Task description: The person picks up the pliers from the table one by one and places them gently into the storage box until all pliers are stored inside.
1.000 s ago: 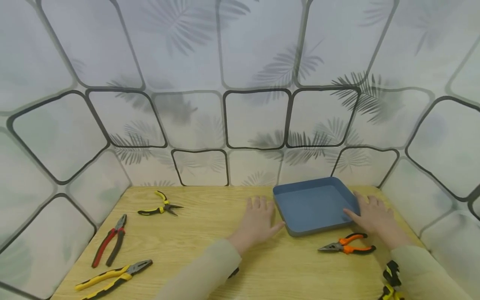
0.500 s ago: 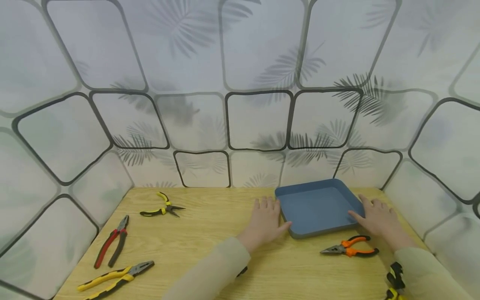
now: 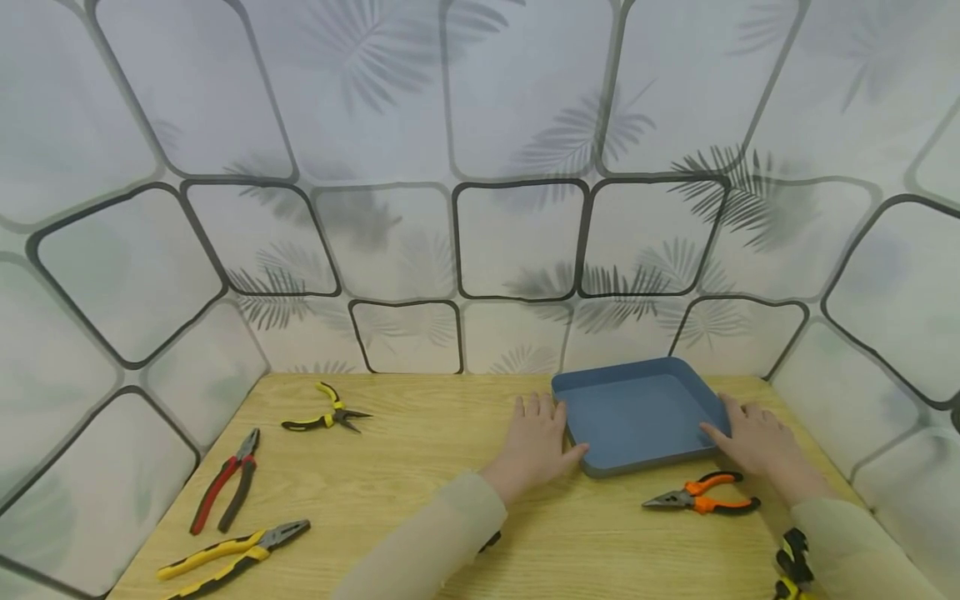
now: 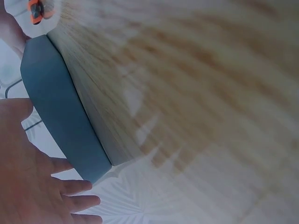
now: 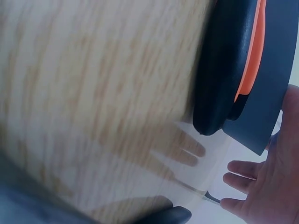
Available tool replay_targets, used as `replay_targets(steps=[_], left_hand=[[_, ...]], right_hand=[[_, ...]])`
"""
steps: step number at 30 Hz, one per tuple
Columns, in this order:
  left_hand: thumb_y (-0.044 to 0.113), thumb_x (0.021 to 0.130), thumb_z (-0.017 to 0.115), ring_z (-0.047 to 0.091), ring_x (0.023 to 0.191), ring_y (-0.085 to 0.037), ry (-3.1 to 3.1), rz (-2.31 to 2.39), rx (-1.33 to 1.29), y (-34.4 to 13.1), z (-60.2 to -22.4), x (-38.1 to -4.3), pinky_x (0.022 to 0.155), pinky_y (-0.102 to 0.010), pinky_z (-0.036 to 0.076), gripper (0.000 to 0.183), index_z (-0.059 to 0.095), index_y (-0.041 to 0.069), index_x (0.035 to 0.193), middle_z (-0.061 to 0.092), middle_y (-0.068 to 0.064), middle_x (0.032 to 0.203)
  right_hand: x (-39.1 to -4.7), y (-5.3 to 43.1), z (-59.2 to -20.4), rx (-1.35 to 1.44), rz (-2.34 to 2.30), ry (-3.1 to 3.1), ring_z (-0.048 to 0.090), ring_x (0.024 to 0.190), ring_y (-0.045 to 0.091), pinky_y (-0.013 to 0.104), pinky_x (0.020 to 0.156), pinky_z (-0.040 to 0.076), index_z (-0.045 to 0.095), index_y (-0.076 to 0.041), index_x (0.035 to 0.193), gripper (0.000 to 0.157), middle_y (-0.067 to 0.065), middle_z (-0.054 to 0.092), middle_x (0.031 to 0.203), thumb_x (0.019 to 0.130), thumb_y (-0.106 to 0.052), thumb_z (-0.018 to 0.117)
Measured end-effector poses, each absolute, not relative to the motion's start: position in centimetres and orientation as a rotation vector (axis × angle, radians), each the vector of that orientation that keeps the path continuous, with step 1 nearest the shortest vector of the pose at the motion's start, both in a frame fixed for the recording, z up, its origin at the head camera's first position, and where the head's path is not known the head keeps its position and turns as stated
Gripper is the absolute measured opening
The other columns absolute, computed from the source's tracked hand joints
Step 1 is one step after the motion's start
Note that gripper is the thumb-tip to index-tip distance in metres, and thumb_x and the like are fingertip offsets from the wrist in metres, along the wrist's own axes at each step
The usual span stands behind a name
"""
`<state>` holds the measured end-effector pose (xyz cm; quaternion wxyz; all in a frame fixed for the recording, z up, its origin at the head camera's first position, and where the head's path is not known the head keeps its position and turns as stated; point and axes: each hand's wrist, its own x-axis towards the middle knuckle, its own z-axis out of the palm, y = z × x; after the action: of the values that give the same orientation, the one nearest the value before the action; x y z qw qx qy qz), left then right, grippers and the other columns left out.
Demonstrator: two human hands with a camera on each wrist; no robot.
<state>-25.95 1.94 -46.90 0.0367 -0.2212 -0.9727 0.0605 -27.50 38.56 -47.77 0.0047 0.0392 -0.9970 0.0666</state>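
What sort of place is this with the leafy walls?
It looks like a small tool-work corner, though I can't tell what building it's in. Leaf-patterned walls close in a wood-grain table, and several pliers lie on it with a blue tray.

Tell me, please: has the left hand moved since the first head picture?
Yes. In the head view, the left hand has shifted rightward, closer to the blue tray, judged against the orange-handled needle-nose pliers.
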Motion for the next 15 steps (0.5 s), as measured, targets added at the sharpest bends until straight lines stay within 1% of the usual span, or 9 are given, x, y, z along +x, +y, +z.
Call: replay_targets(steps=[4, 9, 15], left_hand=[[0.076, 0.103, 0.035, 0.040, 0.157, -0.034, -2.985, 0.169, -0.677, 1.9, -47.0, -26.1, 0.128, -0.053, 0.034, 0.086, 0.037, 0.015, 0.165, 0.041, -0.014, 0.168], [0.076, 0.103, 0.037, 0.038, 0.158, -0.034, -3.004, 0.164, -0.668, 1.8, -46.9, -26.1, 0.129, -0.053, 0.033, 0.088, 0.037, 0.014, 0.165, 0.040, -0.014, 0.169], [0.075, 0.103, 0.038, 0.037, 0.158, -0.034, -3.014, 0.186, -0.666, 1.4, -46.8, -26.1, 0.129, -0.052, 0.033, 0.087, 0.036, 0.013, 0.165, 0.038, -0.013, 0.170]], right_hand=[[-27.4, 38.4, -47.7, 0.134, 0.206, -3.121, 0.040, 0.125, 0.074, 0.080, 0.098, 0.040, 0.032, 0.015, 0.155, 0.085, 0.054, 0.037, 0.143, 0.110, -0.055, 0.046], [-27.2, 38.0, -47.5, 0.171, 0.175, -3.102, 0.042, 0.126, 0.073, 0.079, 0.100, 0.041, 0.033, 0.016, 0.154, 0.082, 0.054, 0.040, 0.143, 0.110, -0.051, 0.049], [-27.2, 37.4, -47.5, 0.194, 0.152, -3.093, 0.041, 0.130, 0.072, 0.079, 0.105, 0.038, 0.032, 0.016, 0.155, 0.082, 0.051, 0.039, 0.147, 0.109, -0.050, 0.050]])
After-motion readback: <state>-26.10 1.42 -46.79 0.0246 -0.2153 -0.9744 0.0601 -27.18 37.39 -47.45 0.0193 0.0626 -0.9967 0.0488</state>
